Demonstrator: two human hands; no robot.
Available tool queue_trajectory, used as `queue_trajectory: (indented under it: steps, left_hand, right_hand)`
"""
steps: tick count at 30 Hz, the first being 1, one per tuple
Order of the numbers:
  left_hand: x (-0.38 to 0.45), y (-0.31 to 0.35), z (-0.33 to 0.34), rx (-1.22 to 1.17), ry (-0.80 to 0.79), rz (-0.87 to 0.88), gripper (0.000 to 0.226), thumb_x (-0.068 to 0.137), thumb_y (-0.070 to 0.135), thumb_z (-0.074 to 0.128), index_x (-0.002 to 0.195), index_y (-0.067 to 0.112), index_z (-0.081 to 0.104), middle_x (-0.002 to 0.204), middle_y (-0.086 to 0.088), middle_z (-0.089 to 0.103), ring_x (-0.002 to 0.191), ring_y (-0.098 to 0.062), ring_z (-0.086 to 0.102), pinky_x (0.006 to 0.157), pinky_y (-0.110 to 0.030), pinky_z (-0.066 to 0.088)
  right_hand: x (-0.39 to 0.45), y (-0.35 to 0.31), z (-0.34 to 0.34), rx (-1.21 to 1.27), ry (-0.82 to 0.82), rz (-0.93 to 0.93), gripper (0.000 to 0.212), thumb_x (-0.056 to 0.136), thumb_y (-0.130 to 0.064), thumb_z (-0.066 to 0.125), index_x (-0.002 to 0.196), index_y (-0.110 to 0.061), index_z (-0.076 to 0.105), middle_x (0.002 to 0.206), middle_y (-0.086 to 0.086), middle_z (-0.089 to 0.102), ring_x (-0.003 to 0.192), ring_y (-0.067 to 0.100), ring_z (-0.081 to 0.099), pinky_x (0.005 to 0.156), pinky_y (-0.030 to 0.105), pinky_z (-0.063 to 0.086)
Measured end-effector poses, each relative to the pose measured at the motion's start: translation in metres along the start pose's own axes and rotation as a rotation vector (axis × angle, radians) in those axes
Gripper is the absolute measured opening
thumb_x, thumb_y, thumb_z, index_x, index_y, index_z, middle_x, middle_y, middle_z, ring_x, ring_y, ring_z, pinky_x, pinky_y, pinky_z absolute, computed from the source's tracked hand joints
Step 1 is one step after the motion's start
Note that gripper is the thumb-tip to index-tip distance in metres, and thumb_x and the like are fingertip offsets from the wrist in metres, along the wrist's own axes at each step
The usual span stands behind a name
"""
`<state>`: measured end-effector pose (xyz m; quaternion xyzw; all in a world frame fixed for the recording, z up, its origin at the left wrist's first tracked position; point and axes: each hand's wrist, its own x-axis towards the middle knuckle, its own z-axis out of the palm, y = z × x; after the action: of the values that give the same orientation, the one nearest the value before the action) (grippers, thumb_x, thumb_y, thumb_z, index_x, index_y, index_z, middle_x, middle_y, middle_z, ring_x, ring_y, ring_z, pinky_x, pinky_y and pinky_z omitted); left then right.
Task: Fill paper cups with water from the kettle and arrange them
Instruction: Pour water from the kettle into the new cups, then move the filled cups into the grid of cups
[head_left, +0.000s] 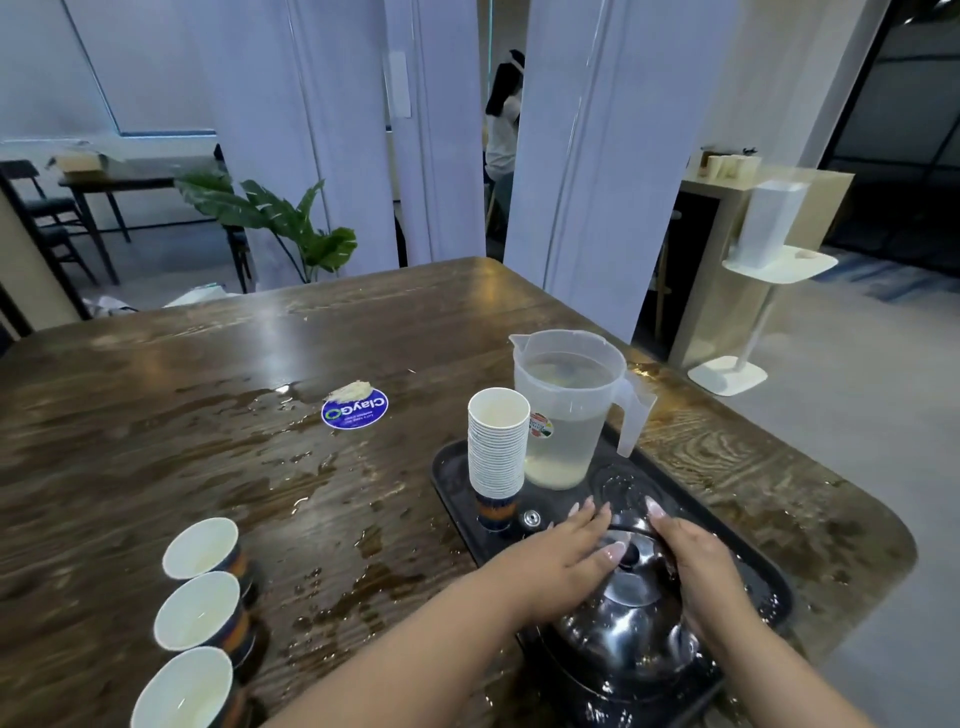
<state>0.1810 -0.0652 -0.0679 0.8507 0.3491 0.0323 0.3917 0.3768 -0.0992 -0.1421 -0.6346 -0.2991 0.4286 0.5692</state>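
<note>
A person is standing over a wet wooden table (208, 395), both hands on a steel kettle (623, 629) that is sitting at the near end of a black tray (452, 467). The left hand (563, 553) is lying across the kettle's top with its fingers straight and together, the thumb reaching toward the dark lid knob (631, 556). The right hand (696, 561) is curling its fingers over the kettle's arched handle (631, 530), gripping it. Farther back on the tray, a tall stack of paper cups (497, 447) is standing just beside a clear plastic jug (569, 410) that is holding water. Off the tray, toward the table's near left edge, three paper cups (200, 616) are sitting in a close row; whether they are holding water is hard to tell. Puddles are glistening across the tabletop around a round blue sticker (355, 409). Behind the table, a leafy plant (280, 218) is showing between white columns (587, 156).
</note>
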Motion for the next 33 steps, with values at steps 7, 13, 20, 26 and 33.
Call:
queue_trajectory:
  steps: [7, 13, 20, 26, 33]
  left_hand:
    - [-0.022, -0.024, -0.005, -0.057, 0.101, -0.022, 0.06, 0.097, 0.049, 0.045, 0.151, 0.035, 0.022, 0.159, 0.018, 0.01, 0.144, -0.001, 0.01, 0.111, -0.02, 0.009]
    - [-0.094, -0.068, -0.027, -0.172, 0.366, -0.091, 0.043, 0.095, 0.035, 0.056, 0.136, 0.039, 0.046, 0.137, 0.019, 0.045, 0.123, 0.004, 0.044, 0.097, -0.009, 0.036]
    - [-0.209, -0.138, -0.041, -0.275, 0.789, -0.219, 0.041, 0.09, 0.009, 0.061, 0.105, 0.047, 0.058, 0.108, 0.011, 0.062, 0.099, 0.002, 0.058, 0.09, -0.016, 0.046]
    - [-0.291, -0.195, -0.017, -0.408, 1.026, -0.446, 0.038, 0.083, 0.0, 0.056, 0.096, 0.035, 0.065, 0.099, -0.002, 0.065, 0.083, -0.002, 0.061, 0.077, -0.017, 0.048]
    - [-0.323, -0.221, 0.049, -0.53, 0.775, -0.648, 0.053, 0.057, 0.022, 0.061, 0.108, 0.036, 0.052, 0.111, -0.002, 0.059, 0.089, 0.008, 0.059, 0.083, -0.011, 0.046]
  right_hand:
    - [-0.034, -0.025, 0.019, -0.114, 0.214, -0.195, 0.028, 0.09, -0.036, 0.062, 0.089, -0.009, 0.058, 0.087, 0.004, 0.062, 0.086, 0.024, 0.057, 0.071, 0.029, 0.043]
    - [-0.068, -0.038, 0.043, -0.077, 0.393, -0.455, 0.02, 0.093, -0.017, 0.06, 0.086, -0.032, 0.05, 0.089, -0.007, 0.055, 0.079, 0.003, 0.052, 0.073, 0.015, 0.044]
    - [-0.09, -0.026, 0.108, -0.093, 0.17, -0.485, 0.029, 0.089, -0.008, 0.064, 0.084, -0.035, 0.052, 0.091, 0.0, 0.056, 0.079, 0.002, 0.052, 0.073, 0.009, 0.042]
    - [-0.108, -0.007, 0.188, -0.222, -0.281, -0.409, 0.042, 0.083, 0.006, 0.065, 0.093, -0.031, 0.048, 0.089, 0.006, 0.056, 0.071, -0.002, 0.054, 0.072, 0.009, 0.045]
    - [-0.136, 0.017, 0.261, -0.682, -0.677, -0.465, 0.055, 0.074, -0.016, 0.079, 0.105, -0.045, 0.044, 0.106, -0.012, 0.048, 0.101, 0.011, 0.053, 0.094, 0.035, 0.047]
